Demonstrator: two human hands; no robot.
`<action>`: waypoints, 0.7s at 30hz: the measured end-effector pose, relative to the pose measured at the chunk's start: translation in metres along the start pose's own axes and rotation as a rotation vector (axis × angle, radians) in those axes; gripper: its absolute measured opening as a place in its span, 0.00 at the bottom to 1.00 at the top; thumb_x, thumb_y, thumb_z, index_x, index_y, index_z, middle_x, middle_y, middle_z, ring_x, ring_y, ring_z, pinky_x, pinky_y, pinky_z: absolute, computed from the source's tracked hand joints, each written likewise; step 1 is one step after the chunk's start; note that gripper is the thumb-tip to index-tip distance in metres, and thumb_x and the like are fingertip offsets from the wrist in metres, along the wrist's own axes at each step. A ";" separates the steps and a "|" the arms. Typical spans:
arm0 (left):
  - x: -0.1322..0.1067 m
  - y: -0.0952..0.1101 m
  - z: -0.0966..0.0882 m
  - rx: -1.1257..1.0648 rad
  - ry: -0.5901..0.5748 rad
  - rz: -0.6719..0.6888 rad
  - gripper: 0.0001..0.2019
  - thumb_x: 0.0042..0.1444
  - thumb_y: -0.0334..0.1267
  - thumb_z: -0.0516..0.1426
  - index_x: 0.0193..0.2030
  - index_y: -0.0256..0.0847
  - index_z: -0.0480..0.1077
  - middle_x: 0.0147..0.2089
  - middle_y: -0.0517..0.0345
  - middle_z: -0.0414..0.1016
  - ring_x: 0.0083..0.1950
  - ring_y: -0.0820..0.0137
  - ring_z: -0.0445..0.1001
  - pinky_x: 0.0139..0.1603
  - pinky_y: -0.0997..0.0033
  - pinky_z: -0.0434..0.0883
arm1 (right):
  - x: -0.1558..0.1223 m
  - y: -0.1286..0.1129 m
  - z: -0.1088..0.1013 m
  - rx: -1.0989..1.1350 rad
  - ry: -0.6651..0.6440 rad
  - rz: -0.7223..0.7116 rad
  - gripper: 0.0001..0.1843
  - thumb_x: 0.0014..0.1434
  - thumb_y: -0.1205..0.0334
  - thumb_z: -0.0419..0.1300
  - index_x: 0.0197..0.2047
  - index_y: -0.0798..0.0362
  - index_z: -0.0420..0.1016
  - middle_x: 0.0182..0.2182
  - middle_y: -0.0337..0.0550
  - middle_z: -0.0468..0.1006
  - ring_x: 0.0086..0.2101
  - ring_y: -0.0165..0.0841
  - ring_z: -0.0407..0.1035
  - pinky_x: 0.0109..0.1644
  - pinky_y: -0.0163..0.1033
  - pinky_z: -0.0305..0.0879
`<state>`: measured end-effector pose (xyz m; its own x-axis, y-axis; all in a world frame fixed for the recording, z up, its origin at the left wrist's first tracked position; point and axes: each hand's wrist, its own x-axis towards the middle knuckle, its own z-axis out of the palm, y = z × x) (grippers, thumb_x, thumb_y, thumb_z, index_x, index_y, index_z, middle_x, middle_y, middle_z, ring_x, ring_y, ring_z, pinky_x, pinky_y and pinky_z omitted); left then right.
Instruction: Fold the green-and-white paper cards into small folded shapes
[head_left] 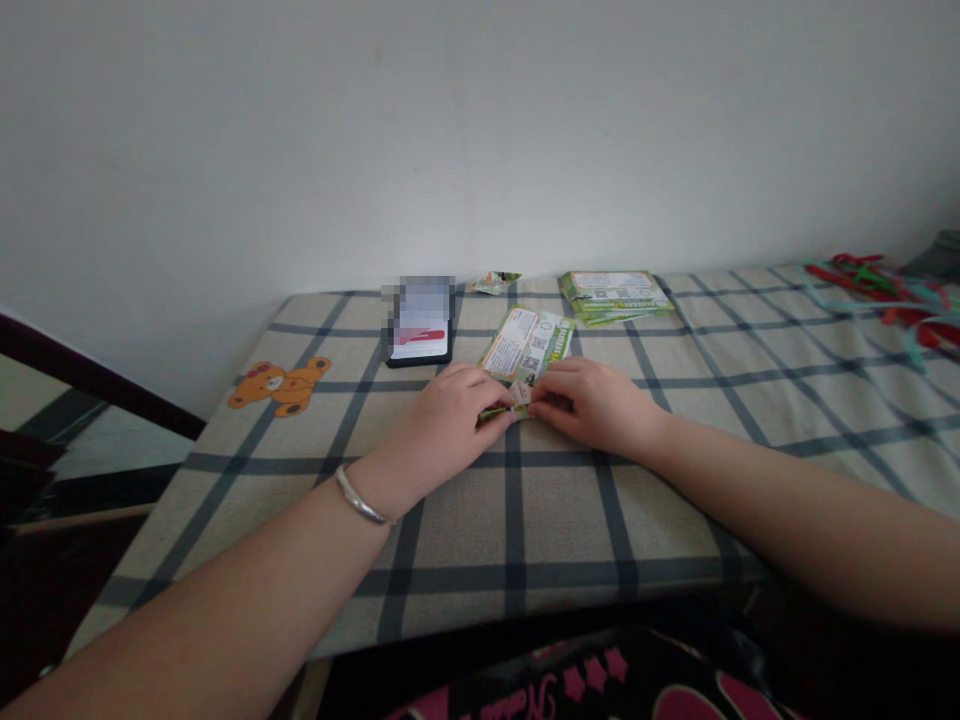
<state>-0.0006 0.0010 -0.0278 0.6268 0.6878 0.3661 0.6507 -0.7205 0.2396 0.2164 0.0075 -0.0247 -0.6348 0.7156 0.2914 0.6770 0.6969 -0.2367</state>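
Both my hands meet over a small piece of printed paper (520, 394), pale with green edges, low above the checked tablecloth. My left hand (457, 410), with a silver bangle on its wrist, pinches the paper's left side between thumb and fingers. On the other side, my right hand (592, 400) pinches it the same way. The fingers partly hide the paper, so its full shape does not show. Just beyond the fingers lies a flat green-and-white printed card (529, 340) with QR codes.
A phone (421, 325) with a lit screen lies left of the card. Near the wall are a small folded paper piece (496, 282) and a stack of printed cards (619, 292). A bear cutout (281, 386) lies left; red and teal ribbons (892, 300) lie right on the checked tablecloth (450, 520).
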 end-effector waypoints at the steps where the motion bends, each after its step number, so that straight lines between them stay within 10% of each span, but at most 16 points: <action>1: 0.000 0.000 0.000 0.003 0.001 0.012 0.06 0.60 0.38 0.58 0.37 0.39 0.75 0.39 0.53 0.74 0.46 0.63 0.70 0.48 0.60 0.69 | 0.000 0.000 0.000 0.003 0.004 -0.002 0.07 0.61 0.62 0.57 0.35 0.54 0.75 0.32 0.43 0.76 0.35 0.33 0.67 0.39 0.37 0.59; 21: 0.005 0.000 0.001 0.067 0.009 0.006 0.04 0.59 0.33 0.59 0.34 0.38 0.74 0.37 0.54 0.75 0.43 0.64 0.72 0.44 0.62 0.70 | 0.006 -0.002 0.005 0.001 -0.023 0.105 0.06 0.58 0.61 0.58 0.34 0.54 0.73 0.30 0.43 0.75 0.32 0.32 0.66 0.35 0.36 0.55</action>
<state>0.0029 0.0046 -0.0266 0.6270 0.6826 0.3755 0.6746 -0.7168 0.1766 0.2097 0.0107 -0.0270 -0.5689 0.7855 0.2437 0.7398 0.6182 -0.2655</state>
